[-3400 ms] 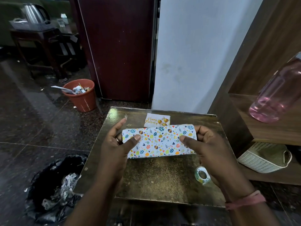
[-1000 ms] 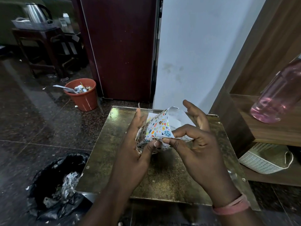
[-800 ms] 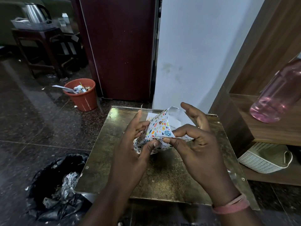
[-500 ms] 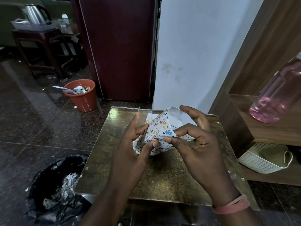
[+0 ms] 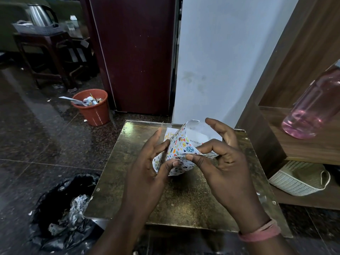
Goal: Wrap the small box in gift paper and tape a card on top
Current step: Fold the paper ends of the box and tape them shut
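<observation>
Small box [image 5: 199, 139] tipped up on end over the middle of the gold table [image 5: 184, 199], patterned gift paper [image 5: 179, 150] half round it, far end lying bare. Card [image 5: 168, 134] just behind, mostly hidden. Left hand [image 5: 149, 170] pinching the paper's near corner, thumb curled in. Right hand [image 5: 220, 162] clamped on the fold, forefinger arched over the top.

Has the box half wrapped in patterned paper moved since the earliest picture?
Yes. The box is now tipped up on end, covering more of the birthday card behind it.
</observation>
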Available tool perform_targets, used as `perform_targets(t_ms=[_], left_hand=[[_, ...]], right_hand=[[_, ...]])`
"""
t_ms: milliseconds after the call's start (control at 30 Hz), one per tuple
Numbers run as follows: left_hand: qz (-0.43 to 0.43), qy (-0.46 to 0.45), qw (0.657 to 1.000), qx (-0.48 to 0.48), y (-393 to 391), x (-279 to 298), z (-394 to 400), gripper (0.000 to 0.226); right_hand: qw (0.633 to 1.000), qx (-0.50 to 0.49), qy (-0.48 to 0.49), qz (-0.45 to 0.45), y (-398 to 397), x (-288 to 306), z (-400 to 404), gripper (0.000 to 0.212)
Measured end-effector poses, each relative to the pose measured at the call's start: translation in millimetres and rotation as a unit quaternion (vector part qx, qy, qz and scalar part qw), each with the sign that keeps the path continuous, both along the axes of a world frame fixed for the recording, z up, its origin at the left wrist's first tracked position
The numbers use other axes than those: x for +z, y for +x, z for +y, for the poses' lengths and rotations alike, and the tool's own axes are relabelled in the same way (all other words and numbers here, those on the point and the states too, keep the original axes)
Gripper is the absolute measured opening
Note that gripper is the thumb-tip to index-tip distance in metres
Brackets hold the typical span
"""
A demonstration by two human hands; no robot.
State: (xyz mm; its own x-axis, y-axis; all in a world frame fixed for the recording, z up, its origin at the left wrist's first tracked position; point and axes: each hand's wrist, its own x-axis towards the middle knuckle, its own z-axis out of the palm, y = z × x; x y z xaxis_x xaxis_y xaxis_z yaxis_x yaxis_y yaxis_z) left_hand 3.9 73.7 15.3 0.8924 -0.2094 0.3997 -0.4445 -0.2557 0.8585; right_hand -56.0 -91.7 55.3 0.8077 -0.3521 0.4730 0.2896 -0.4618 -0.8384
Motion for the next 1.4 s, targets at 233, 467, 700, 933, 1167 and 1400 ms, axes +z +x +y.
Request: perform_targets(t_ms=[233, 467, 700, 933, 1167, 1400], left_hand=[[0.055, -0.042, 0.998, -0.007, 0, -5, -1, 0.082], [0.041, -0.057, 0.997, -0.041, -4, 2, -3, 0.083], [0.040, -0.113, 0.990, -0.073, -5, 5, -5, 0.084], [0.021, -0.110, 0.992, -0.056, -8, 7, -4, 0.081], [-0.003, -0.100, 0.994, -0.047, -10, 11, -5, 0.084], [-0.022, -0.094, 0.994, -0.048, -11, 11, -5, 0.085]], right_hand=[[1.000, 0.003, 0.004, -0.010, 0, -1, 2, 0.026], [1.000, 0.001, 0.013, -0.009, 1, -2, 3, 0.027], [0.999, 0.015, 0.044, -0.009, 4, -7, 3, 0.038], [0.984, 0.054, 0.164, -0.032, 7, -11, 5, 0.058], [0.978, 0.039, 0.196, -0.064, 6, -7, 6, 0.069], [0.975, 0.023, 0.213, -0.056, 7, -6, 6, 0.073]])
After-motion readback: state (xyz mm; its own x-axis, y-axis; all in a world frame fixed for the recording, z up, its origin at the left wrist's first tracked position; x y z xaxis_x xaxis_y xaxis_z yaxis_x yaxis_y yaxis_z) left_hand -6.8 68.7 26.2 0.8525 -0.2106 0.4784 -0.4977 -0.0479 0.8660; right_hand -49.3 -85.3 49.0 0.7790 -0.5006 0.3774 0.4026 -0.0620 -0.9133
